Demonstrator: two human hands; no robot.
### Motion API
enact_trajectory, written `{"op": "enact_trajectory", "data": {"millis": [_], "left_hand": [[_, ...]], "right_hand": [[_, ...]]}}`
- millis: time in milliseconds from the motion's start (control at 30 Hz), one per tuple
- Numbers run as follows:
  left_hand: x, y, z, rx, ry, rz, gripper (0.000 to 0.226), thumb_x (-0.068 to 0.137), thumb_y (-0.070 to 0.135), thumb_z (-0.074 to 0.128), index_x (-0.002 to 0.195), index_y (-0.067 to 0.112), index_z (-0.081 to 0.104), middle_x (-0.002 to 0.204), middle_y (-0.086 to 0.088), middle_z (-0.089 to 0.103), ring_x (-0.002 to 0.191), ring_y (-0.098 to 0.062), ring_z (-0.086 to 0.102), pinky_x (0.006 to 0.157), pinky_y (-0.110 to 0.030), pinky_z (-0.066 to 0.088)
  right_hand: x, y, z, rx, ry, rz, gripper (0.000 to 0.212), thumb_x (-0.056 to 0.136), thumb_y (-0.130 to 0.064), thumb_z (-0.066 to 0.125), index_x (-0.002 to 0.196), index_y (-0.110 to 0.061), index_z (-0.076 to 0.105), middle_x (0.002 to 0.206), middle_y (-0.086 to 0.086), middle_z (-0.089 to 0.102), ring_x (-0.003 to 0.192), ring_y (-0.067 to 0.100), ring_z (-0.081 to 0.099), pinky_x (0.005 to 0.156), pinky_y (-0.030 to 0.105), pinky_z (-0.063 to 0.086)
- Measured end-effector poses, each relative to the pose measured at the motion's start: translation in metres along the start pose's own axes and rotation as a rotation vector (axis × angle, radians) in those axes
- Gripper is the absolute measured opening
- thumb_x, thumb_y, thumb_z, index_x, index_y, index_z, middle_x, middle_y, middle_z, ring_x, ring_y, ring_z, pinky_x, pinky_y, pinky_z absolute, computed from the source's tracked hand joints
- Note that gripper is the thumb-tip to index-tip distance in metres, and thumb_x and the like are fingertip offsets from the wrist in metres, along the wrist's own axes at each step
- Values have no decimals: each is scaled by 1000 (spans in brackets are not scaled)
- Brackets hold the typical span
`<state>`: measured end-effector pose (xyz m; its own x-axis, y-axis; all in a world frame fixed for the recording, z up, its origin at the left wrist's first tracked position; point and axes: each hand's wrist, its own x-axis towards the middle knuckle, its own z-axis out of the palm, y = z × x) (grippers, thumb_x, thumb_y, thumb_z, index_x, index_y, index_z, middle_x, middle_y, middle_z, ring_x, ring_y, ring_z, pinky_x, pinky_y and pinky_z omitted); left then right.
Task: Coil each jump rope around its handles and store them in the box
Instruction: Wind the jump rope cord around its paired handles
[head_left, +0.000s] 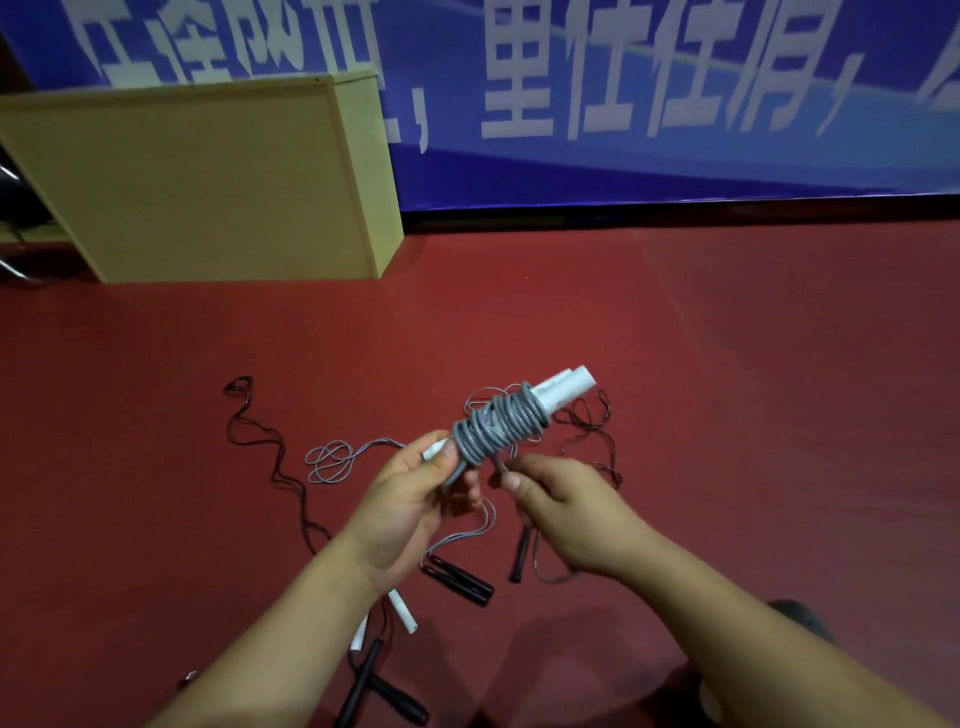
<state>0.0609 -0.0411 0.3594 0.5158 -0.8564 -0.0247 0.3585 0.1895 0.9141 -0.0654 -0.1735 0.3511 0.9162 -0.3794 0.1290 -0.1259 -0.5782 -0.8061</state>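
While gripped by both hands (415, 493), coiled grey rope (498, 423) above open floor (727, 364).

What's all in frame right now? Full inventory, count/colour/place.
Coiled jump rope: 1, grey cord wound round white handles, held above the floor at centre.
Loose grey rope: 1, grey, lying looped on the floor left of the hands; white handles near the left forearm, probably its own.
Black ropes: at least 2, thin black cords tangled on the floor left and right of centre.
Black handles: several, on the floor below the hands and at the bottom edge.
Wooden box: 1, pale yellow, upper left on the floor.
Banner: 1, blue with white characters, along the back.
Floor: red.
Left hand: grips the bundle's lower end.
Right hand: pinches the grey cord's end.
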Motion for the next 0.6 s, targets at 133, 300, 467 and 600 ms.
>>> {"op": "enact_trajectory", "data": {"millis": [133, 300, 467, 600], "left_hand": [[2, -4, -2, 120, 101, 18, 12, 85, 25, 62, 75, 20, 65, 65, -3, 48, 59, -14, 46, 57, -23, 47], [9, -8, -7, 243, 270, 28, 20, 98, 17, 53, 79, 14, 56, 54, 6, 43, 51, -11, 40, 56, -29, 37], [13, -15, -19, 552, 421, 46, 21, 99, 18, 53, 79, 14, 60, 50, 6, 47, 50, -13, 42, 56, -29, 34], [13, -17, -22, 957, 391, 109, 22, 95, 25, 57, 82, 7, 59, 59, -7, 51, 54, -16, 44, 51, -30, 34]], "right_hand": [[-6, -7, 7, -150, 2, -40, 35, 98, -36, 51, 68, -21, 45, 57, -1, 46, 56, 12, 42, 56, 30, 34], [-8, -12, 13, -196, -43, -48, 30, 96, -36, 53, 72, -19, 43, 60, -5, 45, 63, 19, 44, 62, 37, 36], [-14, -14, 26, -217, -91, -92, 28, 98, -34, 46, 76, -19, 40, 69, 1, 50, 67, 27, 43, 63, 41, 40], [-14, -17, 31, -261, -109, -98, 26, 99, -40, 40, 80, -23, 37, 82, 11, 59, 77, 38, 52, 67, 43, 44]]}}
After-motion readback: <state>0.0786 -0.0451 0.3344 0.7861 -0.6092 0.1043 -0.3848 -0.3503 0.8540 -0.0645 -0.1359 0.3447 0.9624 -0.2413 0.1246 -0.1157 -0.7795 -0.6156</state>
